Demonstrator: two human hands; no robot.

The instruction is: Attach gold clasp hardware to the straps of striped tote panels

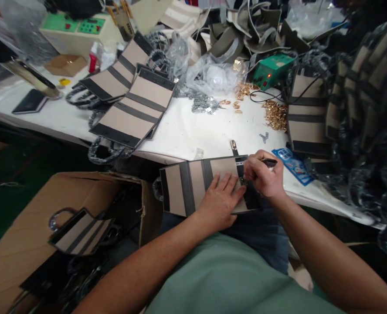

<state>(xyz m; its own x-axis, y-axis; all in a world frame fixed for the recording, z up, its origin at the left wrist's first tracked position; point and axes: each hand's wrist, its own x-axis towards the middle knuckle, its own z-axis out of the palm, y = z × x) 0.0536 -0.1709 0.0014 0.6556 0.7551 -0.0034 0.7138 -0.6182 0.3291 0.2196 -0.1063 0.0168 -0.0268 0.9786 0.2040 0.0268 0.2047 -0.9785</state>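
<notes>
A beige handbag panel with dark bands (197, 183) lies across my lap and the front edge of the table. Flat on its beige part rests my left hand (220, 201), fingers spread. My right hand (264, 173) is closed over the dark band at the panel's right end, gripping a slim pen-like tool (269, 162) whose dark end sticks out past the fingers. Its working tip is hidden. A short dark strap with a gold metal clasp (233, 146) pokes out beyond the panel's far edge.
Gold fittings (275, 115) lie in a pile near a green box with a red light (272, 72). More striped bag panels (134, 107) are stacked at left. A cardboard box (66, 187) holding bags stands lower left. Wrapped bags (357, 96) crowd the right. A blue packet (293, 166) lies near my right hand.
</notes>
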